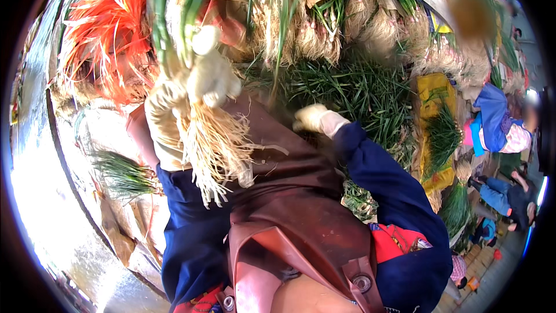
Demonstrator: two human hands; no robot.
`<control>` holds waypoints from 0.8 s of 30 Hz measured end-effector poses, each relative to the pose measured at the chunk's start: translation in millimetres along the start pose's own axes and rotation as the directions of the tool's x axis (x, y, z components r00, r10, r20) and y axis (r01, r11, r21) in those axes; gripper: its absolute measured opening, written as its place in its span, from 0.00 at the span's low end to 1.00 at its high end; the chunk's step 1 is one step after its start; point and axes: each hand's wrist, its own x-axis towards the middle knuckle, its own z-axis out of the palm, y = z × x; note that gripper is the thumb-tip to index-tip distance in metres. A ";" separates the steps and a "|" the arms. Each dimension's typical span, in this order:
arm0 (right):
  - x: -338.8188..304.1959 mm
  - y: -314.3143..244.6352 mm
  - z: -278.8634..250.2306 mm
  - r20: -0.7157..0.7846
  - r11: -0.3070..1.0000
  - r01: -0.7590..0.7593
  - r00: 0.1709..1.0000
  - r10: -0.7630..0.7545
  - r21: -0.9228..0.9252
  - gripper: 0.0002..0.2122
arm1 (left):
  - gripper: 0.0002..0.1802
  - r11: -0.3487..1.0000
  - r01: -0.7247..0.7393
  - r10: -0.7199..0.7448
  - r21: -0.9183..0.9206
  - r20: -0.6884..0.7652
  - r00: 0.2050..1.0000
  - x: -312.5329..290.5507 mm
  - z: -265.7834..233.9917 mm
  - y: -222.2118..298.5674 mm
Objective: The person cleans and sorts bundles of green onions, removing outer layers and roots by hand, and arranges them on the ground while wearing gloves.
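Observation:
My left hand (pixel 168 113), in a cream glove, is closed around a bunch of green onions (pixel 211 145) held up before my apron. Their long pale roots hang downward and the green stalks rise past the top edge; the stalks close to the camera are blurred. On the other side, my right hand (pixel 314 119), also gloved, is beside the apron (pixel 278 168) at the edge of a heap of green leaves (pixel 359 93). Its fingers look curled in, and what they hold, if anything, is hidden.
Red-orange plastic strips (pixel 110 29) hang at the far left. A small green bunch (pixel 124 174) lies below them. Bundles of rooted onions (pixel 318 35) line the back. A yellow sack (pixel 437 95) lies right of the heap. Other people (pixel 501 122) are at the far right.

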 end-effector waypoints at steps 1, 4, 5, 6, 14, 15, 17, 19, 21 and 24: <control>7.0 -12.7 -3.8 -0.107 1.000 0.025 0.994 -0.027 -0.013 0.19 | 0.30 0.995 -0.076 0.082 0.068 -0.090 0.993 -12.8 36.5 26.4; -5.3 16.6 -60.7 -0.283 0.854 -0.398 0.822 0.494 0.335 0.25 | 0.30 0.922 0.124 -0.014 0.367 -0.287 0.958 4.2 6.4 21.1; -21.4 11.6 -101.5 -0.313 0.705 -0.430 0.679 0.664 0.564 0.24 | 0.30 0.975 0.142 -0.083 0.169 -0.315 0.946 7.1 1.1 6.7; -28.3 5.1 -134.4 -0.295 0.531 -0.384 0.525 0.799 0.755 0.23 | 0.28 0.968 0.134 -0.069 0.211 -0.289 0.955 2.5 -18.5 1.1; -13.7 45.8 -160.8 -0.466 0.638 -0.439 0.441 0.767 0.633 0.14 | 0.18 0.890 0.452 -0.407 -0.057 -0.544 0.734 -20.7 -84.1 -64.8; -15.3 40.6 -146.2 -0.392 0.459 0.049 0.605 0.693 0.887 0.11 | 0.16 0.876 0.475 -0.349 0.083 -0.570 0.744 -22.7 -85.8 -68.0; -27.8 8.9 -126.1 -0.329 0.071 0.340 0.801 0.500 0.938 0.08 | 0.17 0.837 0.518 -0.331 0.175 -0.592 0.735 -16.3 -65.9 -70.7; -34.1 -23.6 -112.1 -0.263 0.083 0.252 0.866 0.425 0.964 0.08 | 0.20 0.758 0.594 -0.331 0.269 -0.626 0.706 -15.0 -73.8 -91.3; -23.6 -37.8 -96.3 -0.329 -0.001 0.353 0.874 0.358 0.936 0.09 | 0.17 0.700 0.656 -0.344 0.282 -0.672 0.656 -14.6 -75.8 -101.3; -19.9 -32.6 -116.3 -0.349 0.060 0.357 0.844 0.407 0.932 0.09 | 0.13 0.707 0.639 -0.296 0.304 -0.693 0.658 -15.8 -78.2 -100.3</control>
